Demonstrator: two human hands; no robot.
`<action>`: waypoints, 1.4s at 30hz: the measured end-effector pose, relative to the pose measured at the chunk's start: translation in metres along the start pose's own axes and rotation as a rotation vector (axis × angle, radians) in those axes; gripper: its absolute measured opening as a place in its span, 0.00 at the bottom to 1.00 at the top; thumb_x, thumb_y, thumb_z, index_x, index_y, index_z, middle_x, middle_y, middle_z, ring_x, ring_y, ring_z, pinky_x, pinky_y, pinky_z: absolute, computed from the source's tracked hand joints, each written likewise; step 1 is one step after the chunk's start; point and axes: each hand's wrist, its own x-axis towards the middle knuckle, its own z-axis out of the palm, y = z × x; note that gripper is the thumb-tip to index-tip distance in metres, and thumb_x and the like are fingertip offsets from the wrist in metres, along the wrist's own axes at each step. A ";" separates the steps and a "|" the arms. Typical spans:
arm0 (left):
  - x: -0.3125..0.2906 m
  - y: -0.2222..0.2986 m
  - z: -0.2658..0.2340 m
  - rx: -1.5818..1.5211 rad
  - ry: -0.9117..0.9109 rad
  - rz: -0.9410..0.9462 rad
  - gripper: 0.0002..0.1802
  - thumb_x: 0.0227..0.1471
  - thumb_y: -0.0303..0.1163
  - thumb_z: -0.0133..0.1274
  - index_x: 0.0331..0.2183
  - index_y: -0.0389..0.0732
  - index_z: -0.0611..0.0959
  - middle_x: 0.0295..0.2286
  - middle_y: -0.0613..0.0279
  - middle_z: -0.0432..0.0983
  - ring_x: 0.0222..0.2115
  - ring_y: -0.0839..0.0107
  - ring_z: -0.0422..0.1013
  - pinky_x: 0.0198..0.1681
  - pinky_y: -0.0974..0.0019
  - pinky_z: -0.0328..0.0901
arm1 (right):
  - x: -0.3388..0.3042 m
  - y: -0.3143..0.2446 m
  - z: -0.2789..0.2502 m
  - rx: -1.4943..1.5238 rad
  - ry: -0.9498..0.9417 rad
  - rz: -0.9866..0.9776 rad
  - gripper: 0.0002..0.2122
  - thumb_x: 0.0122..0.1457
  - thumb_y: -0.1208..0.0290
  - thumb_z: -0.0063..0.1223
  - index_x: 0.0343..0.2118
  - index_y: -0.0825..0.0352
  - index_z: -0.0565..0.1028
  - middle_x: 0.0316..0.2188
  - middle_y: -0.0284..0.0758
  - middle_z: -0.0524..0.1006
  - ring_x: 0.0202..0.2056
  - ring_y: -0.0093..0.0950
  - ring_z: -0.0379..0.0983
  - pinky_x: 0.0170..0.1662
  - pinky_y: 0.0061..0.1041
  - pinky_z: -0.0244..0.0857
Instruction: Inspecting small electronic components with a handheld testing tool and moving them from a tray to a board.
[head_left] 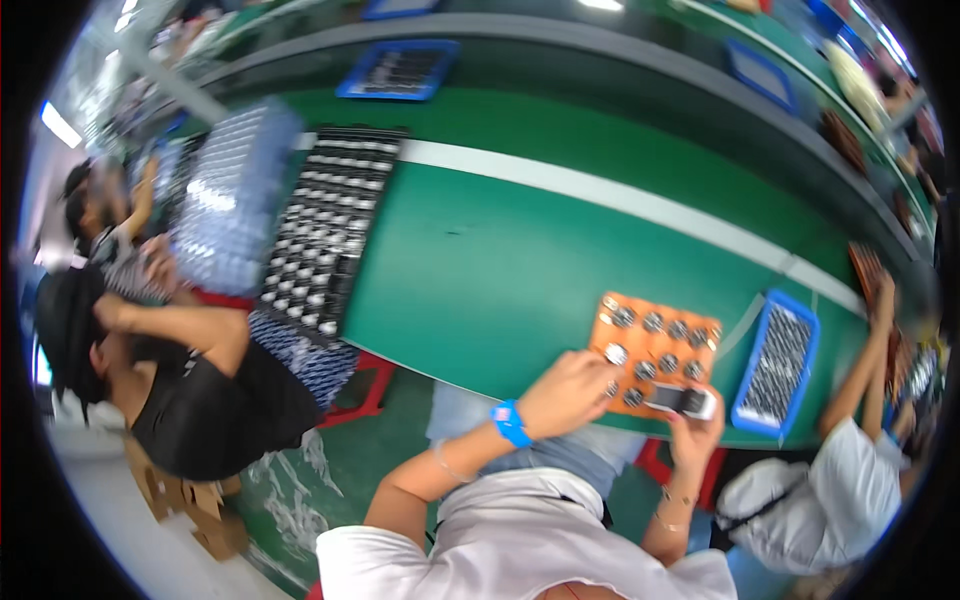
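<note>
An orange tray [602, 332] with several round metal parts [653, 322] lies at the near edge of the green table [480, 260]. My left hand [568, 392], with a blue wristband [511, 423], reaches over the tray's near-left corner. Its bent fingers touch the parts there, and I cannot tell whether it grips one. My right hand [697, 437] holds a small white and black device [680, 400] flat against the tray's near edge.
A blue tray [776, 362] of small dark parts lies right of the orange one. Black trays [330, 230] and stacked clear trays [230, 190] fill the table's left end. One co-worker in black [200, 395] sits left and another in white [850, 485] right. A red stool [366, 388] stands below.
</note>
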 end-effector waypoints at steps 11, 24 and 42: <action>0.004 0.006 0.041 0.218 0.063 0.141 0.26 0.44 0.36 0.59 0.46 0.41 0.74 0.35 0.66 0.72 0.40 0.69 0.66 0.44 0.63 0.57 | 0.004 0.009 -0.033 -0.230 -0.136 -0.046 0.21 0.51 0.79 0.60 0.48 0.69 0.67 0.44 0.36 0.71 0.46 0.27 0.69 0.50 0.25 0.64; 0.020 0.034 0.028 -0.131 0.068 0.142 0.22 0.47 0.30 0.56 0.46 0.39 0.72 0.33 0.57 0.74 0.36 0.60 0.71 0.41 0.59 0.61 | -0.004 -0.018 -0.023 -0.359 -0.159 -0.029 0.18 0.46 0.82 0.60 0.43 0.72 0.72 0.41 0.42 0.74 0.45 0.32 0.71 0.52 0.29 0.62; 0.031 0.034 0.023 0.068 -0.059 0.038 0.22 0.41 0.26 0.59 0.42 0.41 0.75 0.35 0.62 0.75 0.37 0.62 0.69 0.39 0.60 0.61 | -0.002 -0.022 -0.031 -0.119 0.020 -0.022 0.20 0.49 0.82 0.58 0.47 0.72 0.68 0.43 0.41 0.72 0.48 0.32 0.71 0.52 0.30 0.65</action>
